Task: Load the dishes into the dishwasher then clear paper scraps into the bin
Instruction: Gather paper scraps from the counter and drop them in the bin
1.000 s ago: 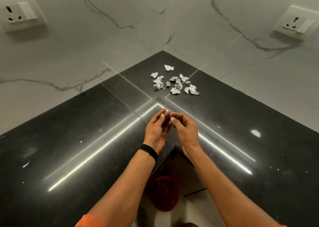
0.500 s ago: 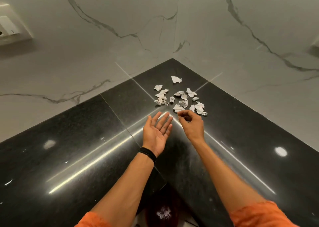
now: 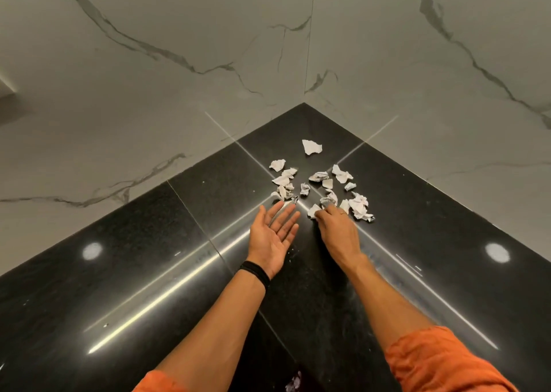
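1. Plainly, the paper scraps (image 3: 342, 174) are the thing in hand: a loose scatter of small torn and crumpled white pieces lying in the far corner of the black counter (image 3: 149, 272), close to where the two walls meet, with one piece set apart behind the rest.
2. They look almost weightless, soft and easily crushed. There is no risk of breakage, but they will likely skid on the glossy stone and flutter away if brushed fast.
3. The crumpled ones offer raised folds to pinch. The flatter ones probably need a fingertip slid under an edge, or sweeping together first.
4. The right hand (image 3: 338, 227) is palm down at the near edge of the pile, its fingers curled and seemingly pinching the nearest scrap.
5. The left hand (image 3: 272, 233) lies just beside it, palm up, fingers straight and spread, holding nothing. It seems ready as a tray for collected pieces.
6. A black wristband (image 3: 255, 272) circles the left wrist, and an orange sleeve (image 3: 441, 362) covers the right upper arm.
7. Grey-veined marble walls (image 3: 179, 64) back the counter. The bin does not show plainly.
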Demonstrator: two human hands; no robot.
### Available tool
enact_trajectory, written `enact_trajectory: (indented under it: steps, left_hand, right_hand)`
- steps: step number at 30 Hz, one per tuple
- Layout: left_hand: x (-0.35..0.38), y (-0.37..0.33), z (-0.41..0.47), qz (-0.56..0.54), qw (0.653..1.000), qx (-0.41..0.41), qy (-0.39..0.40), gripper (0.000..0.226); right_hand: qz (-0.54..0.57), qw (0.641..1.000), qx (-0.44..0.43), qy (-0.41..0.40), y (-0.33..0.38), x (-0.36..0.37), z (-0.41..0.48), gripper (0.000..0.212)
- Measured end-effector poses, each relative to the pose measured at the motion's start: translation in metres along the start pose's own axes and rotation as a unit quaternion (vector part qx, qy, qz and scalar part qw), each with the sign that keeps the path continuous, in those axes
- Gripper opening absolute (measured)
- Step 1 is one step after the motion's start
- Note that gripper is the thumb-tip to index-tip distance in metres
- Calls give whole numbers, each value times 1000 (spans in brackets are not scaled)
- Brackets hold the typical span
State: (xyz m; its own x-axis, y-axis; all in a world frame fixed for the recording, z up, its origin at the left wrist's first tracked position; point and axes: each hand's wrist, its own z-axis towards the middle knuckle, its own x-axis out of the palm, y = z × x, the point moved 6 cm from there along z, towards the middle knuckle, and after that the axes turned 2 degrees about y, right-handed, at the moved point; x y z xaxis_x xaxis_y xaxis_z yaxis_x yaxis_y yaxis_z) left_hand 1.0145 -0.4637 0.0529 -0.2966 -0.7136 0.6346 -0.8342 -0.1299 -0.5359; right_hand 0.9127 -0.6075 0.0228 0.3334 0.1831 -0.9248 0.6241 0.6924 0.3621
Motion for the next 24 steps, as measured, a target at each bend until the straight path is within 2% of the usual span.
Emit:
enact_trajectory:
  steps: [2,5,7,11,13,15,17,20,24]
  left_hand:
    - [-1,4,11,-2,1000,-12,-13,46]
    - [-2,10,25,-16,999,-14,-32,41]
    - [-3,13,34,-36,999,-16,-38,41]
    - [-3,12,42,-129,990,-44,-38,45]
    - [-11,4,44,-182,981,-41,-46,46]
    - [-22,-8,45,-209,976,-20,-58,46]
    - [-35,-21,45,-208,976,1,-69,46]
    - [-50,-38,45,-197,977,18,-77,45]
    - [-58,-47,51,-172,982,23,-76,46]
  right_hand:
    - [16,999,9,-31,4,-4,-6,13]
    - [118,986,47,-107,23,-23,-18,12]
    - [158,978,26,-130,46,-32,-23,12]
    - [197,972,-91,-86,88,-34,-20,12]
    - [254,962,-85,-51,94,-28,-7,14]
    - [293,953,-36,-59,86,-23,17,13]
    - [244,968,-8,-49,78,-10,47,18]
    - [93,995,-27,17,74,19,77,29]
    - [19,998,-52,17,75,30,80,13]
